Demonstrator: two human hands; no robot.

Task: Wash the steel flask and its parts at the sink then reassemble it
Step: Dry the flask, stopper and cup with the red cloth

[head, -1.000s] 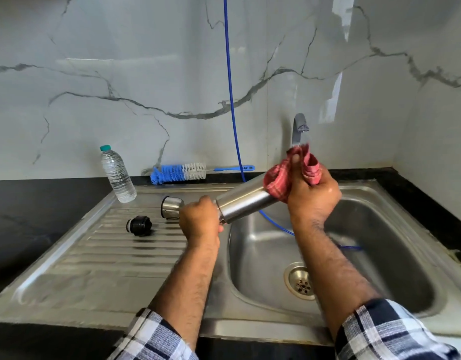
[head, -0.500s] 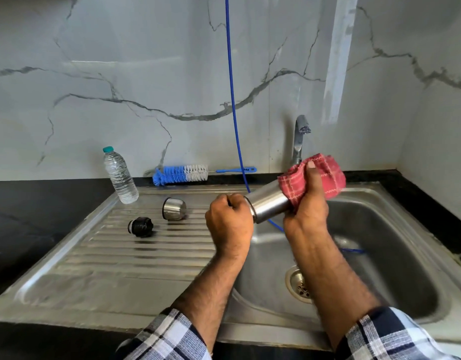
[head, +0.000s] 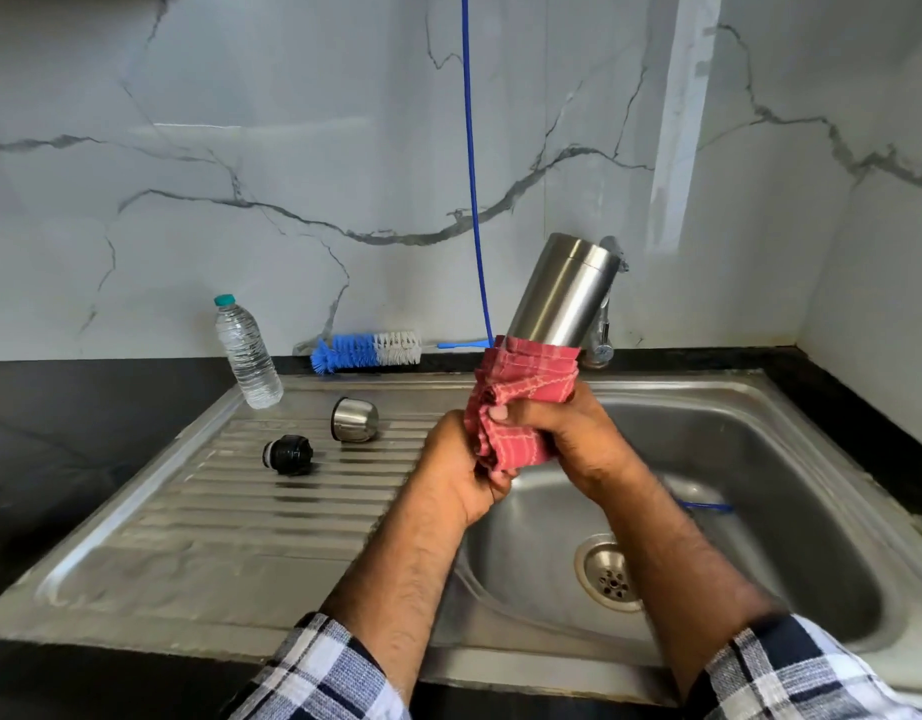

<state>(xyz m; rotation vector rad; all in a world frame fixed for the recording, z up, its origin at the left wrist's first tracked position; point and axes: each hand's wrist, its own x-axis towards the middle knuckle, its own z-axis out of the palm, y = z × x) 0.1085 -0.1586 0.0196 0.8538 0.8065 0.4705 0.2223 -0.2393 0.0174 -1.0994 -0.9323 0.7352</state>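
Note:
The steel flask [head: 563,293] stands nearly upright over the sink, leaning right, its closed end up. A red checked cloth [head: 521,402] wraps its lower part. My right hand [head: 568,439] grips the cloth around the flask. My left hand [head: 464,470] is curled round the flask's lower end beneath the cloth; that end is hidden. The steel cup [head: 354,419] lies on its side on the drainboard [head: 241,511]. The black stopper [head: 288,454] lies a little to the cup's front left.
The sink basin [head: 760,485] with its drain [head: 609,571] is below my hands. A tap [head: 604,324] stands behind the flask. A blue hose [head: 472,174] hangs down the wall into the basin. A water bottle [head: 247,350] and a blue-white bottle brush [head: 365,350] sit at the back.
The flask swung from lying nearly level to nearly upright. The cloth slid from its far end down to the lower part, next to my left hand. Cup and stopper stayed put.

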